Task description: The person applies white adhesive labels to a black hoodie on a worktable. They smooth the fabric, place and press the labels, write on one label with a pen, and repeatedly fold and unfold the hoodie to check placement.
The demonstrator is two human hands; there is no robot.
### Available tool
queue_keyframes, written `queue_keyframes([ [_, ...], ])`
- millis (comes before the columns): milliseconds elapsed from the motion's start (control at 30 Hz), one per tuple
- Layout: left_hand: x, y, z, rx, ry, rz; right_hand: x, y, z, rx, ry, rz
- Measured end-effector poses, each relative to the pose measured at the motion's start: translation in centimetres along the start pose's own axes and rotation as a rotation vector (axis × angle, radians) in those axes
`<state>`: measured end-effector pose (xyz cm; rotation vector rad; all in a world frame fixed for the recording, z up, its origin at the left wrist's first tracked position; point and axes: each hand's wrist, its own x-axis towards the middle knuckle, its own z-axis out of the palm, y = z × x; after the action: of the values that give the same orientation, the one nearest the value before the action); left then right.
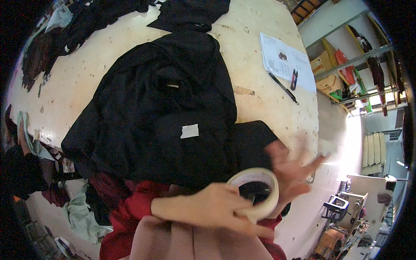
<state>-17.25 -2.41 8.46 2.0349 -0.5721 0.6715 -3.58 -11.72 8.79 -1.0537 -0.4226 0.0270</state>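
Note:
My left hand [214, 203] is closed around the edge of a roll of cream masking tape [269, 203], held low in front of my body. Just beyond the roll, my right hand [292, 169] is blurred by motion, its fingers spread apart; I see nothing in it. A black garment [143, 112] lies spread over the table in front of me, with folds around its middle. Stuck on its near part is a short white strip of tape [190, 131]. A black flap of cloth [253, 136] sticks out at its right side, near my right hand.
The pale worn table [255, 108] carries a printed sheet [277, 52], a black pen [284, 89] and a small dark tool [294, 79] at the right. More black cloth [186, 13] lies at the far side. Shelves [346, 69] stand beyond the right edge.

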Motion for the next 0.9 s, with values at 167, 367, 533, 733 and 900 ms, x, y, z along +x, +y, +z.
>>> queue_keyframes([
  [167,0.2,-1.4,-2.7,0.613,0.153,-0.518,1.5,2.1,-5.1,-0.555,-0.27,-0.022],
  [367,-6.3,-5.6,-0.6,0.983,-0.038,-0.615,3.9,6.2,-9.4,-1.269,-0.34,-0.164],
  [533,-7.0,-5.2,-0.2,0.996,-0.03,-0.652,2.9,2.6,-2.7,-0.719,-0.317,0.109],
  [733,-7.0,-5.6,0.5,0.985,-0.024,-0.673,0.1,6.5,2.0,-0.788,-0.738,0.309],
  [900,-7.2,-6.0,0.6,0.874,0.084,-0.712,-1.1,8.0,1.7,-1.031,-0.718,0.097],
])
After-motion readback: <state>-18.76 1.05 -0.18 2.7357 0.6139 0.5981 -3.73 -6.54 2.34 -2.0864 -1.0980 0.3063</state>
